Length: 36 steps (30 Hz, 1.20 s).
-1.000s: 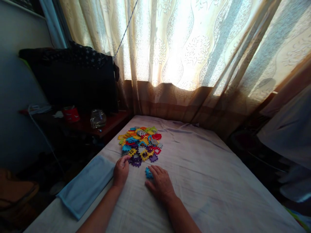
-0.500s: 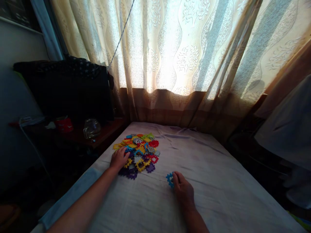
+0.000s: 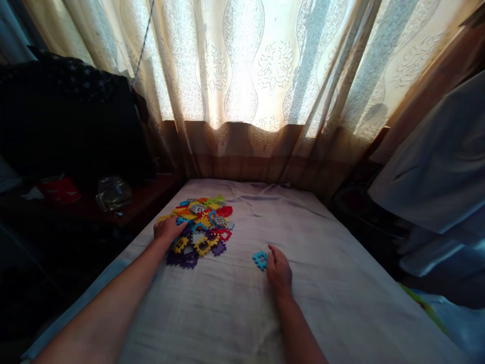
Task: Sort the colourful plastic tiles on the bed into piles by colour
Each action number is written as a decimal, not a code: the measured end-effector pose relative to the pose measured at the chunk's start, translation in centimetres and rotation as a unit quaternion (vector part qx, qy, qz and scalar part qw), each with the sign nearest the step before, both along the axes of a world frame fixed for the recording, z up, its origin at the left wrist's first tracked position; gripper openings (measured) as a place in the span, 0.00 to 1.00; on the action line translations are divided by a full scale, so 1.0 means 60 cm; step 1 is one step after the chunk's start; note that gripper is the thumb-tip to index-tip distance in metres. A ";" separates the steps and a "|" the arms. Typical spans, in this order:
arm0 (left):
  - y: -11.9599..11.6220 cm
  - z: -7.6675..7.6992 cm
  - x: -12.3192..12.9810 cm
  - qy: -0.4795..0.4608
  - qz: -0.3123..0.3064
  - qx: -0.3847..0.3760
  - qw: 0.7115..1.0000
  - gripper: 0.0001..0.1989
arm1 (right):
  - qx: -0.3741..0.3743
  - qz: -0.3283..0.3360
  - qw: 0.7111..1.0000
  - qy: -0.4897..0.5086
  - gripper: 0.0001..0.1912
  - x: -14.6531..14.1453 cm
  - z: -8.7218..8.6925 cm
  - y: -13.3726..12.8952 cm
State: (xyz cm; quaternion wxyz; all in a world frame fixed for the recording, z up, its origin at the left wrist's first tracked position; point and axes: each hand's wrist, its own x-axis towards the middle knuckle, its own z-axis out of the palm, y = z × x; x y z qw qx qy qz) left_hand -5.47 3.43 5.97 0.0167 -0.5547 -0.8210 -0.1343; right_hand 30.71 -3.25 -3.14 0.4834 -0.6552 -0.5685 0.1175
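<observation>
A heap of colourful toothed plastic pieces (image 3: 202,246) lies on the pale sheet (image 3: 227,303), left of the middle. My left hand (image 3: 168,230) is at the heap's left edge, its fingertips on a blue piece (image 3: 182,221); whether it grips the piece is hard to tell. Nearer the middle, a single blue toothed piece (image 3: 260,260) lies flat on the sheet. Just right of that piece rests my right hand (image 3: 279,270), on its side, with its fingers together; the palm side is partly hidden.
On a dark side table (image 3: 151,194) at the left are a glass jar (image 3: 113,193), a red container (image 3: 59,190) and a black screen (image 3: 76,136). Patterned curtains (image 3: 242,76) hang behind the bed. Light cloth (image 3: 435,162) hangs at the right.
The blue piece that was upright in my right hand now lies flat, let go. My left hand's fingers are still on the heap. The view has shifted to the right and down.
</observation>
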 end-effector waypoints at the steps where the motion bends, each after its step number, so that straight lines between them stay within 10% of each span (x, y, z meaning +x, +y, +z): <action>1: 0.001 0.002 0.002 -0.004 0.002 0.007 1.000 0.22 | -0.006 0.001 1.000 -0.012 0.24 -0.001 0.003 -0.002; 11: -0.068 0.010 0.024 -0.070 -0.013 0.127 0.989 0.26 | -0.099 0.032 0.963 -0.250 0.17 -0.017 0.055 -0.043; 19: -0.121 -0.091 0.231 -0.202 -0.336 0.185 0.901 0.21 | -0.117 -0.027 0.974 -0.193 0.19 0.013 0.057 -0.007; 27: -0.085 -0.133 0.357 -0.169 -0.365 0.153 0.903 0.23 | -0.138 -0.070 0.973 -0.173 0.21 0.083 0.050 0.027; 36: -0.111 -0.140 0.307 -0.154 -0.442 0.090 0.879 0.27 | -0.073 0.084 0.961 -0.255 0.29 0.054 0.039 0.018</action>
